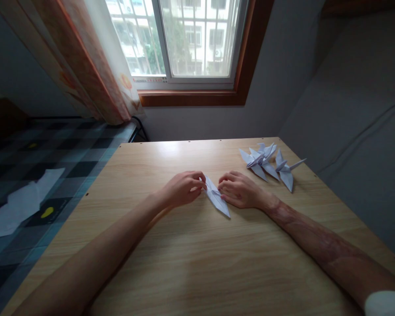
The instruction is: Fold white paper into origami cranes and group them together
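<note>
Folded paper (220, 202) between two hands

Largest in our view is the desk (191, 263), its pale wood spreading from the near edge to the far wall (197, 120). To its left we see a bed (79, 149) with a dark checked cover. Beyond the far edge is a window (200, 44) in a brown wooden frame, with a pale building (204, 49) outside, and a flowered curtain (92, 66) hangs at the window's left.

Both forearms reach in from the near side, and we notice a white cuff (386, 303) in the near right corner. The left hand (184, 188) has its thumb and fingers clamped on the far left part of the folded paper. The right hand (240, 189) is curled at the paper's right edge, its fingertips touching it; we cannot tell whether those fingers are closed on it.

On the bed lie some loose white sheets (23, 204). At the far right of the desk we find overlapping white cranes (258, 161), too tangled to count, and one more crane (285, 171) just right of them. The folded paper itself, narrow and white, lies around the middle of the desk, its pointed end towards the near right.
</note>
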Demonstrator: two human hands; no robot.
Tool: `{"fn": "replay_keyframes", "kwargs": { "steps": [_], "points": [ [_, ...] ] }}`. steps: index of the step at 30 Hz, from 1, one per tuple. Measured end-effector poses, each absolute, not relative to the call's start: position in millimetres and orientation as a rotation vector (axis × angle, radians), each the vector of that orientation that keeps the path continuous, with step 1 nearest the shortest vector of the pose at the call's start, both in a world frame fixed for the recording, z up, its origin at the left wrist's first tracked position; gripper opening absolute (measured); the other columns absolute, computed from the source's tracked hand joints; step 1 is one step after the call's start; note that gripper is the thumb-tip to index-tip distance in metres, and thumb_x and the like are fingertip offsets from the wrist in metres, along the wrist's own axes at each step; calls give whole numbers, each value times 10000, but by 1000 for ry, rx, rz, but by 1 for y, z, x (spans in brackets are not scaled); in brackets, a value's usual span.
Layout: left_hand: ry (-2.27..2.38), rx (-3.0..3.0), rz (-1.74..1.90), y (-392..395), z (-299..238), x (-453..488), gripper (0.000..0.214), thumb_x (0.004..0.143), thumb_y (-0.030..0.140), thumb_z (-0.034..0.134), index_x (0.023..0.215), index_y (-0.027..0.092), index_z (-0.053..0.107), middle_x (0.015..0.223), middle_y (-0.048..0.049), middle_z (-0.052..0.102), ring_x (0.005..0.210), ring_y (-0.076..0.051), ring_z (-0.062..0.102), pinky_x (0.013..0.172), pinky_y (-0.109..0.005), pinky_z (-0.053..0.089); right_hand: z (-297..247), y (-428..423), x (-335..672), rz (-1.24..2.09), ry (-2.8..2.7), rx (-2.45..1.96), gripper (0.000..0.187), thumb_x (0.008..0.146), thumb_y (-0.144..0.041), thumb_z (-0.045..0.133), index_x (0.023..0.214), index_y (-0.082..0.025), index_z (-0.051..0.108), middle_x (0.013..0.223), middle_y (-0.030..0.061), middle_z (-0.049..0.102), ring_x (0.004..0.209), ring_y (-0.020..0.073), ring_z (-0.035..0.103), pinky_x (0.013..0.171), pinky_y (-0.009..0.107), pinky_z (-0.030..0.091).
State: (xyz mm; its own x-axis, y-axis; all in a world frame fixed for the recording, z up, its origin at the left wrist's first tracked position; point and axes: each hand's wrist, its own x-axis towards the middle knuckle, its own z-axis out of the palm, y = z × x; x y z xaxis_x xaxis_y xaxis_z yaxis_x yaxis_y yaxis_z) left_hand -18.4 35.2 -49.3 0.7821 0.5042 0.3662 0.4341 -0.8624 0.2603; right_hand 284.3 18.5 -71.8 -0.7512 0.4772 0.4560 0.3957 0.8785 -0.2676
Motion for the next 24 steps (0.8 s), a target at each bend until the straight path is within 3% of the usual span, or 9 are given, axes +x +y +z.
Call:
{"fn": "replay_keyframes", "kwargs": {
  "steps": [3, 6, 11, 18, 24],
  "points": [
    [776, 2762, 724, 29, -56, -13, 182, 956, 194, 675, 1044, 232, 829, 1153, -58, 806, 968, -195, 773, 858, -296, 600, -74, 18, 284, 200, -2485, -628, 289, 977, -339, 762, 1240, -236, 699, 1285, 129, 730, 1133, 302, 688, 1015, 489, 570],
    [851, 2741, 750, 23, -60, -7, 191, 963, 379, 747, 1059, 230, 817, 1143, -71, 803, 953, -209, 779, 829, -310, 615, -73, 17, 283, 196, -2476, -607, 364, 976, -338, 760, 1318, -239, 684, 1346, 132, 728, 1197, 309, 691, 1057, 504, 558],
    [937, 2695, 741, 16, -60, -1, 293, 931, 508, 798, 1044, 238, 810, 1166, -73, 792, 975, -223, 784, 855, -328, 629, -71, 17, 284, 231, -2516, -566, 268, 997, -292, 734, 1263, -271, 746, 1256, 89, 777, 1091, 280, 720, 1017, 492, 573],
    [732, 2599, 668, 20, -60, -6, 334, 942, 376, 779, 1243, 232, 794, 1336, -99, 773, 1126, -245, 790, 1008, -350, 629, -74, 19, 282, 234, -2438, -562, 150, 1038, -224, 696, 1149, -287, 775, 1191, 71, 788, 1034, 247, 724, 978, 454, 597],
    [558, 2588, 600, 31, -61, -15, 374, 1009, 292, 715, 1378, 249, 763, 1424, -126, 740, 1278, -250, 739, 1125, -369, 587, -75, 19, 281, 227, -2427, -620, 85, 1024, -219, 715, 1094, -264, 733, 1377, 99, 752, 1286, 286, 704, 1103, 501, 575]
  ]
}}
